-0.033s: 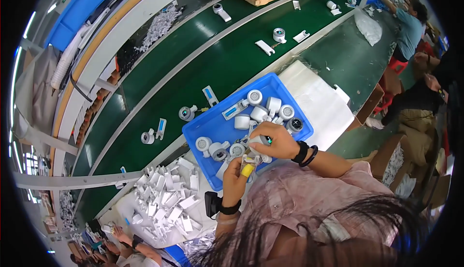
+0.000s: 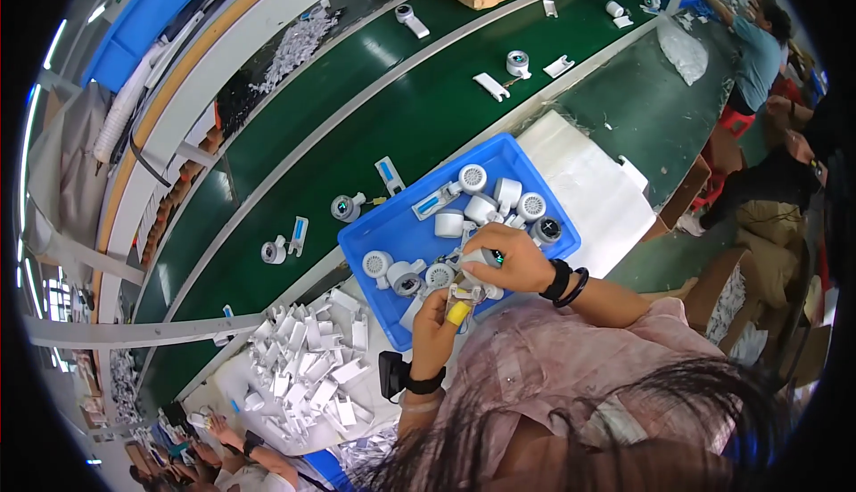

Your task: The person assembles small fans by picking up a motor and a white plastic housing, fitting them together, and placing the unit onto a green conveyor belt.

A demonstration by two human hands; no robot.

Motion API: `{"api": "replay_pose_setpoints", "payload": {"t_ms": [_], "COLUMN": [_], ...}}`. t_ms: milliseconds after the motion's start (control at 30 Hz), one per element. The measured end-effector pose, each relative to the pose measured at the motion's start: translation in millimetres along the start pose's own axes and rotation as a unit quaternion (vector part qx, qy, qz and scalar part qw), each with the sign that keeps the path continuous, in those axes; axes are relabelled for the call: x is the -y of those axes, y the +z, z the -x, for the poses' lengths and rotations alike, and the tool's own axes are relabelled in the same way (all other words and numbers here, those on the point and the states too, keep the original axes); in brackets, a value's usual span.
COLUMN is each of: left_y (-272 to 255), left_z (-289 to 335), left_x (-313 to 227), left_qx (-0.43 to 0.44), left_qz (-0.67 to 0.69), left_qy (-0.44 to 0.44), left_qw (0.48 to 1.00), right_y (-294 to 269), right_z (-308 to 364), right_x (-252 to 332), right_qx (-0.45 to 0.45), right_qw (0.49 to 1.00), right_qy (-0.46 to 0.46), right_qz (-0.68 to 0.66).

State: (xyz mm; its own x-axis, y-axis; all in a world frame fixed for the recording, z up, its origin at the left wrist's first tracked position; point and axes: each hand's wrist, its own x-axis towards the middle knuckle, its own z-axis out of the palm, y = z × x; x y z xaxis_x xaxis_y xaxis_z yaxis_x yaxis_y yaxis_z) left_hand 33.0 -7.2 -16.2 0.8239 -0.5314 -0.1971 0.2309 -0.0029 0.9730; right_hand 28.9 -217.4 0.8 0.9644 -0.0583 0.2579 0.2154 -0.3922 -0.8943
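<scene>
With our left fingers and thumb (left hand (image 2: 432, 336)) we pinch a white fitting (image 2: 463, 293) with a yellow piece (image 2: 458, 314), just below and right of the frame's centre; our right hand (image 2: 515, 258) grasps a round white head (image 2: 479, 269) beside it. Beneath sits a blue tray (image 2: 392, 222) of similar heads. White covers (image 2: 312, 363) heap at lower left; a green belt (image 2: 428, 100) crosses the upper middle.

It's bright in here, strip lights (image 2: 56, 46) glowing between nine and ten o'clock, pale glare on the green belt (image 2: 361, 69) just before twelve. The right hand (image 2: 513, 256) looks crisp; straight edges bow, two o'clock's rim softens, corners blacken.
</scene>
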Motion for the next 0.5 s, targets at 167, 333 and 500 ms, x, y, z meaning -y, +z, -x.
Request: {"api": "replay_pose_setpoints", "payload": {"t_ms": [167, 333, 500], "left_y": [-6.1, -12.8, -39.1], "left_z": [-8.9, -22.5, -47.0], "left_x": [4.5, 12.7, 18.5], "left_qx": [0.019, 0.033, 0.01], "left_qz": [0.044, 0.081, 0.106], "left_qy": [-0.01, -0.014, -0.014], "left_qw": [0.999, 0.996, 0.994], "right_y": [1.8, 1.3, 2.8], "right_z": [-9.9, -27.1, -61.8], "right_x": [-6.5, -22.0, -69.5], "right_qx": [0.008, 0.076, 0.195], "right_qw": [1.0, 0.996, 0.933], "right_qy": [-0.01, 0.042, 0.231], "right_qz": [0.011, -0.005, -0.195]}}
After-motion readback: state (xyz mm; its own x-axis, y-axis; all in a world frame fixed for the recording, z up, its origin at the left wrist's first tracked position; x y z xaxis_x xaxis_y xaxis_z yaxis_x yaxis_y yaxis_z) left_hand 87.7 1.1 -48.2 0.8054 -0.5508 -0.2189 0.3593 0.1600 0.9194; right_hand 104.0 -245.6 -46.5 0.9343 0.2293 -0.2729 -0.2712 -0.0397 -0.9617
